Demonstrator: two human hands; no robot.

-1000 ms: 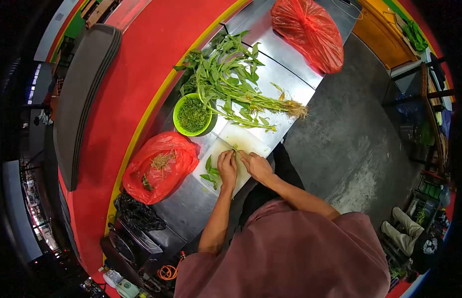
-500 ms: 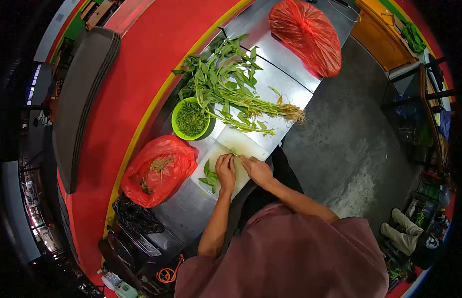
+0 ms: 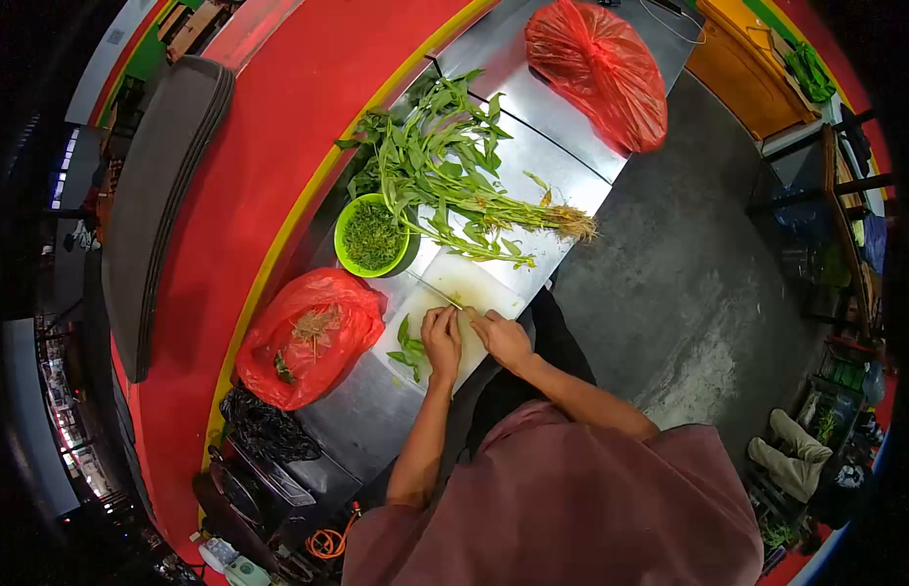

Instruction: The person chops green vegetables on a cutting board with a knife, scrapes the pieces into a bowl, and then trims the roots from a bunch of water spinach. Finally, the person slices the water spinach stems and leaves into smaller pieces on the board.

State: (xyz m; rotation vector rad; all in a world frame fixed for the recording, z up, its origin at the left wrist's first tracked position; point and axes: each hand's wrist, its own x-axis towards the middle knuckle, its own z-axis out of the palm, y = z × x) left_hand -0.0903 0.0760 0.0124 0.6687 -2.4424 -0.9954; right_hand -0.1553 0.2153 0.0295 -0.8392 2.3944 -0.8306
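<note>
Knife [image 3: 437, 291], in the head view, lies aslant over the white cutting board [image 3: 491, 286], its long axis running from the right hand [image 3: 504, 340] forward and left, the tip about at the board's far left edge. The right hand is the nearer to the handle and grips it, fingers closed round it. The left hand [image 3: 441, 342] rests on the board, its curled fingertips just beside the blade on the near side; whether they pinch a stem is hidden. Chopped bits [image 3: 456, 297] lie just beyond the blade, and loose leaves [image 3: 407, 347] sit left of the left hand, towards the board's left corner. Past the far left edge, a green bowl [image 3: 344, 256] stands on the steel tabletop [image 3: 352, 425]. Beyond the board stretches a leafy bunch [image 3: 454, 195], roots towards the tabletop's right edge.
</note>
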